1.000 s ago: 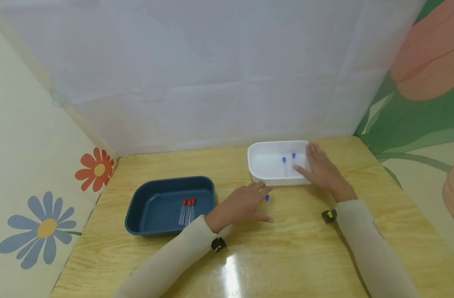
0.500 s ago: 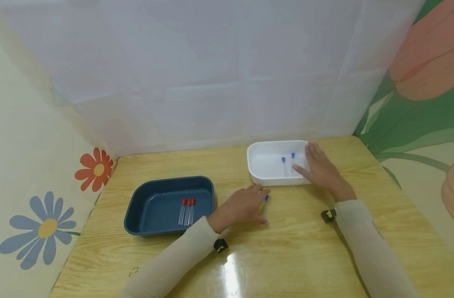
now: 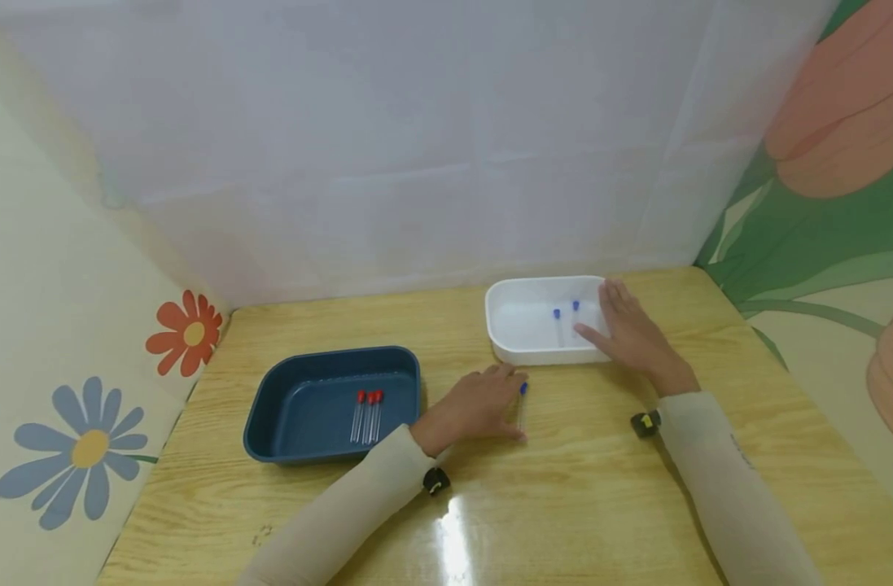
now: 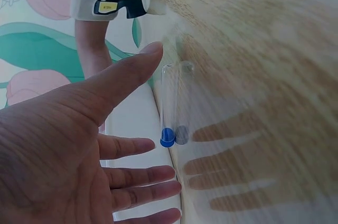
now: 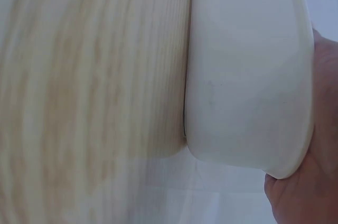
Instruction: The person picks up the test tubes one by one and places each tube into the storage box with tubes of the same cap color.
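Note:
My left hand (image 3: 481, 407) reaches over the table with its fingers spread, thumb toward me. A clear test tube with a blue cap (image 4: 167, 108) lies on the wood just past the fingertips, within the span of thumb and fingers. Nothing is held in that hand. At the right end of a white tray (image 3: 519, 358) rests my right hand (image 3: 636, 334), its fingers straight along the rim and its thumb reaching over the inside. Two blue-capped tubes (image 3: 558, 316) lie in the tray. The right wrist view shows the tray's outer wall (image 5: 243, 76) against the palm.
To the left stands a dark blue tray (image 3: 299, 460) holding three red-capped tubes (image 3: 370, 411). A white cloth (image 3: 343, 203) hangs behind the wooden table (image 3: 563, 505), and flower-printed panels (image 3: 80, 325) flank it.
My left hand has shifted slightly left and toward me beside the loose blue-capped tube. My right hand stays on the white tray.

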The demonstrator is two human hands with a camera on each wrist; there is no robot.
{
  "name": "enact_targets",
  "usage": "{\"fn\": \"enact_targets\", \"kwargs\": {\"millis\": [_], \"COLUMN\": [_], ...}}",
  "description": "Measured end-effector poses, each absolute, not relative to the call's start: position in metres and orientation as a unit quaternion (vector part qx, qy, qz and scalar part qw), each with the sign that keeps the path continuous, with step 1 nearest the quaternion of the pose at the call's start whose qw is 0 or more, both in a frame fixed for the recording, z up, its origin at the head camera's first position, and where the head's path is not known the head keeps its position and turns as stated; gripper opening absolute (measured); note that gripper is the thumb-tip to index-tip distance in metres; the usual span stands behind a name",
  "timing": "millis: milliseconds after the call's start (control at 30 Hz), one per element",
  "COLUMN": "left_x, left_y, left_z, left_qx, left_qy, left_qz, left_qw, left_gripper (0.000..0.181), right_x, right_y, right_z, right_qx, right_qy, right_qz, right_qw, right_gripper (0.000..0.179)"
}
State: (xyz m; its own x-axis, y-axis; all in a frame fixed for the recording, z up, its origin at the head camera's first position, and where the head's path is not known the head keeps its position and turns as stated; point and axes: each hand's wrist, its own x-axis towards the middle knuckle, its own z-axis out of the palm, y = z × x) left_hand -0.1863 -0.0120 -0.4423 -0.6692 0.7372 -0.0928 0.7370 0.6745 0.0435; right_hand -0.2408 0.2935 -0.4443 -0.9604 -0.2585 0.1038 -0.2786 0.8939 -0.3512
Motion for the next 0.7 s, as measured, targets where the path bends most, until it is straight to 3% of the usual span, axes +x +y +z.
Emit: {"fn": "enact_targets", "kwargs": {"millis": [700], "left_x": [-0.1886], "left_y": [-0.0061], "left_z": [-0.4469], "left_qx": [0.393], "left_qy": [0.917], "left_qz": [-0.026], "left_qw": [0.058], "left_gripper": [0.093], "right_x": [-0.2418], "right_y": [0.2924], "right_z": [-0.4439], "right_qx": [0.133], "right_qy": [-0.975], "right_qz": [0.178], "right_qw": [0.022], "right_gripper": [0.097]}}
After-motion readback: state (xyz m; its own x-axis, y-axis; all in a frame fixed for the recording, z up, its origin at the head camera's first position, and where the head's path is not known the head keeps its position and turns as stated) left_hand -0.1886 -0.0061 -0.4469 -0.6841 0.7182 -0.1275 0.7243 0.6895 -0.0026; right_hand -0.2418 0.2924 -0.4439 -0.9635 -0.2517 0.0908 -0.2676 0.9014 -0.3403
